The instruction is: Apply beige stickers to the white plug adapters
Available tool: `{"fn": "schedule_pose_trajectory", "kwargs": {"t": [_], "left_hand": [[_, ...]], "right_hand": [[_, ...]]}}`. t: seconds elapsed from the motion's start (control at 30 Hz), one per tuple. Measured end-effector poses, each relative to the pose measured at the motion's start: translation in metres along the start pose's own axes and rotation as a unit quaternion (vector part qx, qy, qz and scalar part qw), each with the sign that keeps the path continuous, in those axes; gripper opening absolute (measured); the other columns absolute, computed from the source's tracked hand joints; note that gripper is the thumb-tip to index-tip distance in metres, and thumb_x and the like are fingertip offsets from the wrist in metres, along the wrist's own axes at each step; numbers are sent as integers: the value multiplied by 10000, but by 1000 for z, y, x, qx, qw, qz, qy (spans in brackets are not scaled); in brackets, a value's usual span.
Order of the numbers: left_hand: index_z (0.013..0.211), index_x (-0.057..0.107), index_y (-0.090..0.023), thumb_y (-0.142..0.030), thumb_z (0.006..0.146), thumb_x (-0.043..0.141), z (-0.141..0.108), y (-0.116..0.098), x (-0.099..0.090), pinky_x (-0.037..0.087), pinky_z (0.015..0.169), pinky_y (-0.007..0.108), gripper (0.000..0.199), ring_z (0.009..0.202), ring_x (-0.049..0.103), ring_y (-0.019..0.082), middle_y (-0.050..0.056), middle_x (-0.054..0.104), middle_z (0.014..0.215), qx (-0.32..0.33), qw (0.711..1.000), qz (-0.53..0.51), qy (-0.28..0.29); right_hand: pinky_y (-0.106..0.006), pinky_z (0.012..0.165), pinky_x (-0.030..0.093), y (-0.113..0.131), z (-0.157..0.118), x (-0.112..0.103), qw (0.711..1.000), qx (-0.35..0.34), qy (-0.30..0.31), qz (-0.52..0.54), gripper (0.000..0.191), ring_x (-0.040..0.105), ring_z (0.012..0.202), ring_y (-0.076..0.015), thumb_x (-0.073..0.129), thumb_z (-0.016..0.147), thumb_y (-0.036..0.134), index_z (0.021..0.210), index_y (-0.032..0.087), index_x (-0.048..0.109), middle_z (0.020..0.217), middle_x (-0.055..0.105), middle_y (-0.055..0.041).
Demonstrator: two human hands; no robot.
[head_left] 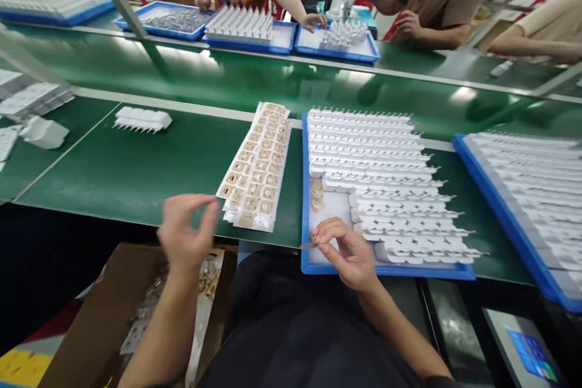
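My right hand (348,251) pinches a small thin brownish piece (310,245) over the near left corner of a blue tray (305,212). Rows of white plastic parts (368,151) with thin pins fill much of that tray, and a few tan pieces (317,195) lie at its left side. To the left, my left hand (188,227) is raised over the table's near edge, thumb and forefinger curved toward each other with a gap between them and nothing seen there. Between the hands and farther back lie overlapping white sheets of tan stickers (259,170).
Another blue tray (504,224) of white parts stands at the right. White parts (143,118) lie on the green table at the left. An open cardboard box (104,309) is below. Across the belt, people work at trays (336,51).
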State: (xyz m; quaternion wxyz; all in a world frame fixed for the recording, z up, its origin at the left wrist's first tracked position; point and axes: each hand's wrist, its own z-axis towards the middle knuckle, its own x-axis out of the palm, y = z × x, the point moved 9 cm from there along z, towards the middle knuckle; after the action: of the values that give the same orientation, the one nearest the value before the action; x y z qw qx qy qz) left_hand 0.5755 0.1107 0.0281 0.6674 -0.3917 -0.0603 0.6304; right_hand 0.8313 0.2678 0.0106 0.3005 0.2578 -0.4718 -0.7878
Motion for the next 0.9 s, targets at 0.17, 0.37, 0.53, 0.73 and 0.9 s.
{"fn": "schedule_pose_trajectory", "kwargs": {"t": [0.17,0.37,0.53,0.73,0.9], "left_hand": [[1079,703,-250,-356,886,683,19,-126,157,436,1003,475,221,1180,555,315,94,651,1288,245,937,20,249],[1037,639,-144,-225,768,791,1,-155,240,365,1060,569,319,1370,389,431,229,329,1584,304,890,109,323],[1008,593,-189,-165,794,756,8,-148,210,432,1005,526,270,1244,527,369,160,590,1362,200,915,-51,345],[1086,517,-236,-372,784,800,-17,-89,163,552,761,288,436,920,666,184,51,660,1079,-223,807,-438,327],[1238,575,-234,-367,745,829,-57,-73,151,566,788,298,570,957,690,210,55,678,1065,-305,739,-520,300]], "right_hand": [[-408,913,520,1,-17,-1,999,7,34,-38,98,595,1005,-207,618,924,159,987,230,643,1013,581,-72],[-366,856,491,-3,-24,-13,1000,0,0,-24,102,606,898,-182,609,923,138,955,234,620,902,627,-37],[-359,845,489,-12,-25,-22,998,27,-57,20,66,610,865,-175,608,929,168,932,233,611,880,639,-28],[-299,737,509,-7,-16,-21,992,35,-83,84,49,612,802,-159,624,916,181,921,229,617,852,635,-26],[-315,750,515,14,5,-3,995,8,-26,91,62,626,791,-168,641,887,163,903,221,626,833,652,-31]]}}
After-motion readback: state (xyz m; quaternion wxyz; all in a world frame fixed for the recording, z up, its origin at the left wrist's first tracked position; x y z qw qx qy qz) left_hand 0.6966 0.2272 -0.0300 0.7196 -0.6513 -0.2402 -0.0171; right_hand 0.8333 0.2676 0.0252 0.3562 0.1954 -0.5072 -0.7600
